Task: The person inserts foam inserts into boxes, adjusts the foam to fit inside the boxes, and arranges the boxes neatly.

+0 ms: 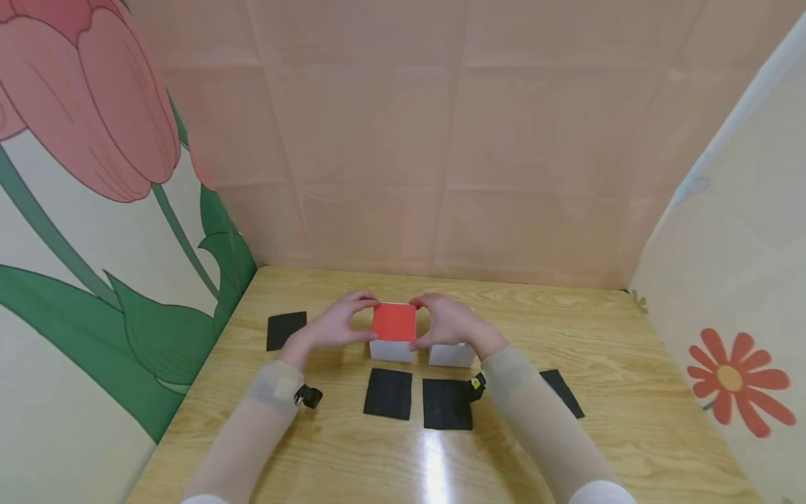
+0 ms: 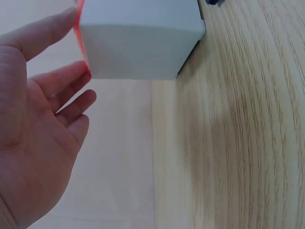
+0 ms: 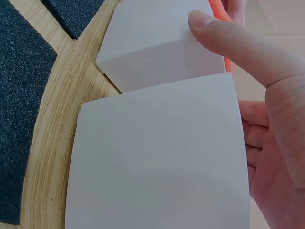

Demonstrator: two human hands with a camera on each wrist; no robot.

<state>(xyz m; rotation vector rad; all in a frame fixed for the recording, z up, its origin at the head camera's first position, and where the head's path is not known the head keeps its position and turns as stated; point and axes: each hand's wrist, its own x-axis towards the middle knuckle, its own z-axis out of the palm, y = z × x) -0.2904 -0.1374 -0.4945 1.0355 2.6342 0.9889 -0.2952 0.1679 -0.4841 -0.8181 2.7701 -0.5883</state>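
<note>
A thin red square (image 1: 394, 322) lies over the top of a white box (image 1: 392, 351) on the table. My left hand (image 1: 330, 325) holds the red square at its left side, thumb at the near corner and fingers at the far one. On the opposite side my right hand (image 1: 450, 323) grips the near and far corners, its thumb (image 3: 202, 21) against the box's near face in the right wrist view. A second white box (image 3: 157, 162) stands beside the first, partly hidden under my right hand in the head view.
Two black square pads (image 1: 387, 393) (image 1: 448, 404) lie in front of the boxes. Another black pad (image 1: 286, 330) is left of my left hand, and a further pad (image 1: 562, 393) sits partly behind my right forearm. Fabric walls (image 1: 441, 140) enclose the wooden table (image 1: 352, 462).
</note>
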